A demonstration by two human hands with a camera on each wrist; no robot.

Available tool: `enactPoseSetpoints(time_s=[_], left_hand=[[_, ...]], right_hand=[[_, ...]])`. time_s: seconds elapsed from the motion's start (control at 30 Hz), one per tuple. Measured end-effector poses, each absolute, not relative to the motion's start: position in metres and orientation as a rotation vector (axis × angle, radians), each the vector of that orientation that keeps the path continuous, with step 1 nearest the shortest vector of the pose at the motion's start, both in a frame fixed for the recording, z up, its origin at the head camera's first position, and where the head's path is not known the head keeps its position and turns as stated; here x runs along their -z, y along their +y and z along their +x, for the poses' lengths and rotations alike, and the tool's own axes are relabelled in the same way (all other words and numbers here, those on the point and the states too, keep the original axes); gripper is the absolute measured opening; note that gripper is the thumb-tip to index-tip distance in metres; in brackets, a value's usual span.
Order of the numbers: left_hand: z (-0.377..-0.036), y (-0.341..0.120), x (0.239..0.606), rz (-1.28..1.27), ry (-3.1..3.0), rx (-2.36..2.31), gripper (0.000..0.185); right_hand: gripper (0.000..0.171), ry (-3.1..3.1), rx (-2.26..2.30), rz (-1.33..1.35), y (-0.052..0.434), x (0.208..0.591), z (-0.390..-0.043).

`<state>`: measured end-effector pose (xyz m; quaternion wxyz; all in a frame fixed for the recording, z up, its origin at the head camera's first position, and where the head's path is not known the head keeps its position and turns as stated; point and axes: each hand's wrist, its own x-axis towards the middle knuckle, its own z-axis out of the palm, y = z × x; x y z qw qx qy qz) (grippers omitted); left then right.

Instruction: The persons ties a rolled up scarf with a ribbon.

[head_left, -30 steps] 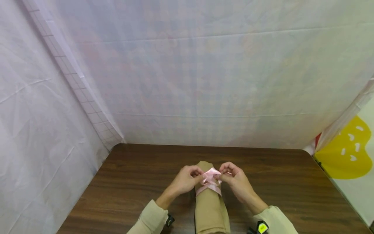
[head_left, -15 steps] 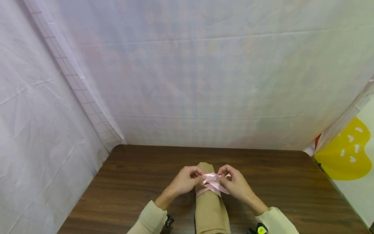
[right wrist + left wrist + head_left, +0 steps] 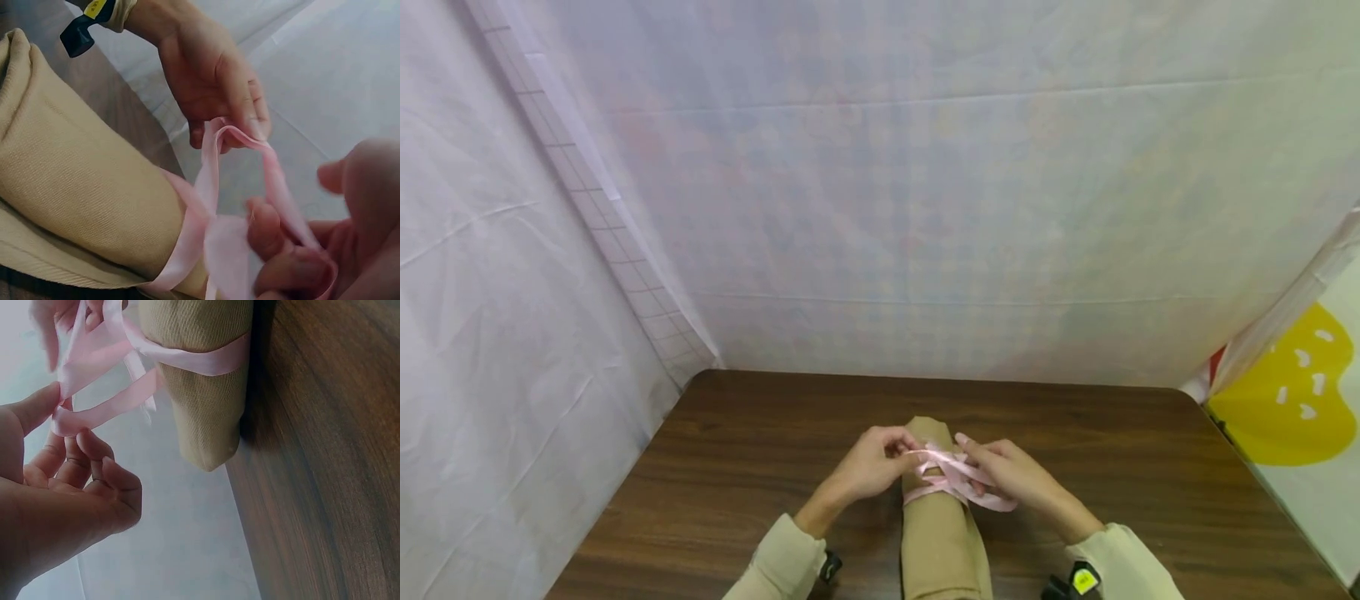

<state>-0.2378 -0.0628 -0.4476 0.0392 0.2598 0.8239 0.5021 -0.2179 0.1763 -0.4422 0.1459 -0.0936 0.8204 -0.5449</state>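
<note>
A rolled bundle of tan woven cloth [image 3: 942, 546] lies lengthwise on the brown table. Around its far part runs a pink satin ribbon [image 3: 206, 361], with loops and loose lengths standing above the roll. My left hand [image 3: 872, 465] pinches a ribbon loop between thumb and fingers, left of the roll; the left wrist view shows the loop at those fingertips. On the right side, my right hand [image 3: 1015, 482] has its thumb raised away from its fingers. In the right wrist view the ribbon passes between the curled fingers [image 3: 294, 269] of that hand.
The dark wood-grain table [image 3: 737, 467] reaches back to a pale curtain [image 3: 880, 208]. Another white sheet [image 3: 497, 333] hangs at the left. Beyond the table's right edge is a yellow shape with white marks [image 3: 1288, 383].
My right hand has moved slightly right and its thumb has lifted off the fingertips. Ribbon that was bunched between both hands now trails rightward across the right fingers. The left hand stays nearly in place.
</note>
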Motion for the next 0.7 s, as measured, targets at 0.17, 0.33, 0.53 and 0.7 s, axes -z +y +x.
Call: enactPoseSetpoints(time_s=[0.17,0.33,0.53,0.7], left_hand=[[-0.2387,-0.064,0.4486,0.827,2.533,-1.535,0.006],[-0.2388,-0.0657,0.4487,0.827,2.547,-1.508,0.003],[-0.2393,-0.0672,0.4489,0.839,2.538,-1.501,0.005],[-0.2406,-0.0679,0.4497,0.846,2.536,-1.505,0.006]], right_hand=[[0.054,2.256,1.511,-0.344,0.1817,0.4427,-0.2183],[0.037,2.137,1.565,-0.39,0.1831,0.4427,-0.2196],[0.037,2.024,1.67,-0.308,0.1814,0.4412,-0.2207],[0.027,1.968,1.699,-0.365,0.1821,0.4438,-0.2222]])
